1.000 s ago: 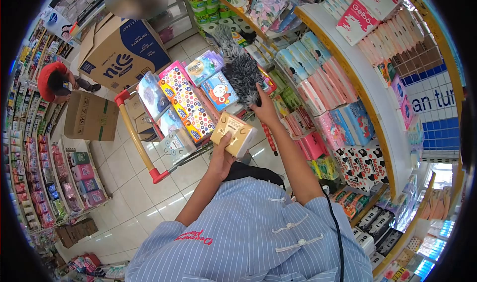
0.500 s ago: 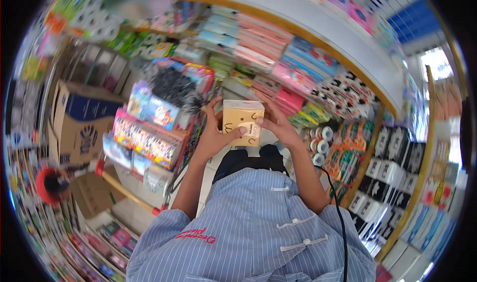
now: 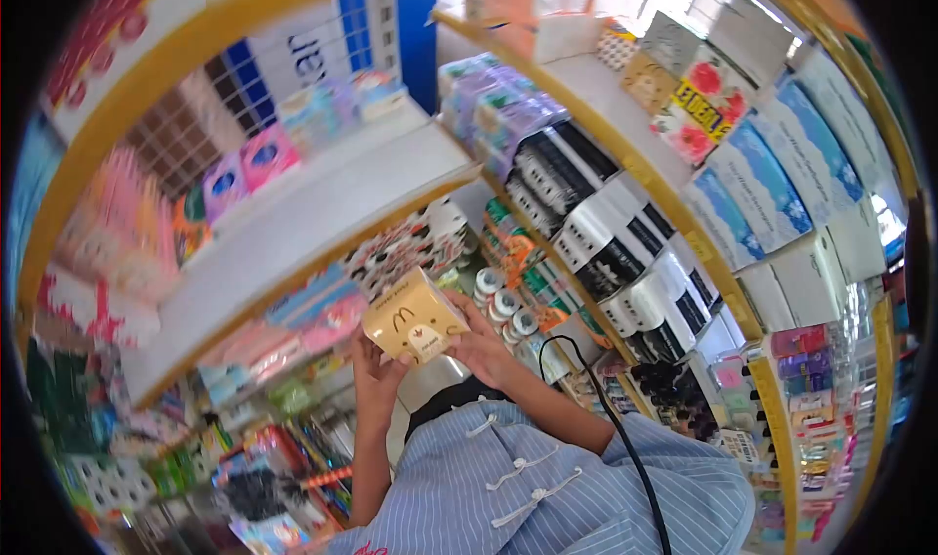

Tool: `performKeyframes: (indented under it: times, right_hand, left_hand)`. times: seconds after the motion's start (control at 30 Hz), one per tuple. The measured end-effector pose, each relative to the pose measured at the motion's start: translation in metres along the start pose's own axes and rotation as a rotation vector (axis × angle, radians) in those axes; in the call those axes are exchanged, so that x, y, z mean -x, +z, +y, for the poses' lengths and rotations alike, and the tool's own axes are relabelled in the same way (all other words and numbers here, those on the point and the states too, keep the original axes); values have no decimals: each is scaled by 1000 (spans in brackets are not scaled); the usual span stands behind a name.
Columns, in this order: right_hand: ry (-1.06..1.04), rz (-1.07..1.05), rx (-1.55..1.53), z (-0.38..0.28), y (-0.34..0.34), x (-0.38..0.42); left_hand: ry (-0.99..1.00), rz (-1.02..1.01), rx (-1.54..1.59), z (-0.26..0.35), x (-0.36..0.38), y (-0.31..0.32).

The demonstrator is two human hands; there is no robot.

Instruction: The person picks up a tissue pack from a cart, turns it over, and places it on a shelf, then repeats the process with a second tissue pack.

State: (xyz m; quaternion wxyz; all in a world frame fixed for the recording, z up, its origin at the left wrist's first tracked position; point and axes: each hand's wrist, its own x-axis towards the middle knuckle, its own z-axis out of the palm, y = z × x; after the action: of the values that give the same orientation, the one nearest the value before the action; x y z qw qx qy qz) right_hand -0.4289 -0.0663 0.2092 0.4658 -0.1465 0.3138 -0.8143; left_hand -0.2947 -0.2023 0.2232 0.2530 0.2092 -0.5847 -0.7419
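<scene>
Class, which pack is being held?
The tan pack with the M, gripped between left hand and right hand; no hand touches the black and white packs.

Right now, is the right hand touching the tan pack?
Touching. The head view shows the right hand against the lower right side of the tan pack, with no gap visible.

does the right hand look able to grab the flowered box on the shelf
Probably not: the right hand holds the tan box together with the left hand, and the flowered box sits farther off on the shelf.
</scene>
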Motion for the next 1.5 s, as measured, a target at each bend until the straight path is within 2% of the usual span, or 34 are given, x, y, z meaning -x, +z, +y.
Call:
performKeyframes:
  times: [0.17, 0.2, 0.3, 0.4, 0.47, 0.6, 0.8, 0.9, 1.0, 1.1, 1.3, 1.4, 1.5]
  right_hand:
    - [-158, 64, -6, -54, -39, 3]
    - [-224, 46, 97, -65, -48, 2]
    - [-347, 84, 99, -90, -63, 0]
    - [-311, 59, 154, -113, -82, 8]
    - [-305, 88, 216, -122, -85, 16]
    - [-325, 191, 282, -118, -96, 32]
    - [-392, 373, 305, -106, -91, 43]
    - [-460, 440, 302, -102, -89, 41]
    - [-519, 492, 282, -99, -89, 43]
    - [-579, 560, 243, -99, -86, 42]
    - [-600, 605, 252, -101, -87, 39]
    - [-602, 605, 242, -103, -86, 35]
    - [-592, 585, 233, -103, -87, 30]
  left_hand:
    - [-93, -212, 19, 10, -66, 64]
    - [-65, -215, 62, 13, -78, 80]
    - [-27, -350, 80, 38, -119, 119]
    - [92, -479, 57, 86, -166, 165]
    - [266, -599, 0, 113, -206, 195]
    - [355, -878, -107, 168, -276, 266]
    - [405, -1200, -399, 167, -363, 353]
    - [334, -1235, -480, 145, -382, 373]
    - [353, -1308, -592, 138, -389, 380]
    - [321, -1273, -697, 139, -379, 382]
    - [325, -1173, -660, 126, -370, 394]
    - [330, -1184, -708, 129, -370, 394]
    - [351, -1262, -591, 123, -377, 394]
